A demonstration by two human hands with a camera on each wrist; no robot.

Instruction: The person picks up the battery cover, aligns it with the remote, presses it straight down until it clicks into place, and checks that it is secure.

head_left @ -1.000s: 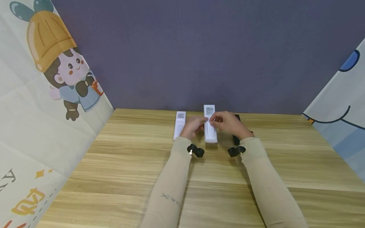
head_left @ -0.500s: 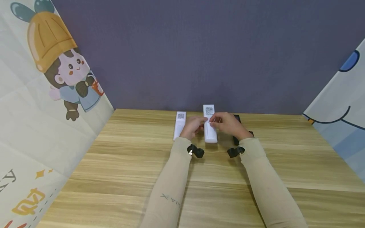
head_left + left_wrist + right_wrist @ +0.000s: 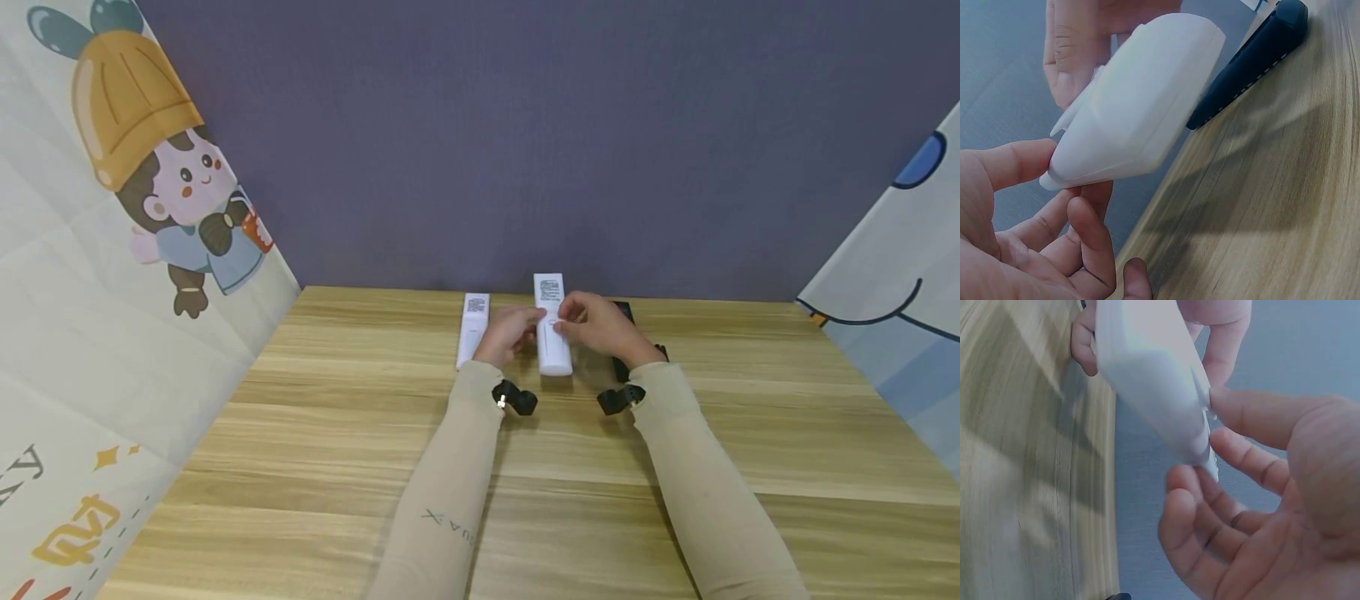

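A white remote control (image 3: 554, 358), its labelled back facing up, is held between my hands above the table. My left hand (image 3: 507, 332) grips it from the left, thumb on the back and fingers beneath, as the left wrist view shows. From the right, my right hand (image 3: 600, 325) has its thumb and forefinger at the battery cover (image 3: 1074, 111), pinching its edge. That cover stands slightly raised from the body in the left wrist view. In the right wrist view, other right fingers (image 3: 1179, 512) curl close to the end of the remote.
Another white remote control (image 3: 472, 327) lies face down left of my left hand. A black remote (image 3: 1254, 62) lies on the wooden table (image 3: 360, 433) to the right, partly hidden by my right hand in the head view. A dark wall panel (image 3: 480, 150) stands behind.
My right thumb and forefinger have shifted slightly up and right at the battery cover. The far end of the white remote has risen a little. My left hand keeps its place.
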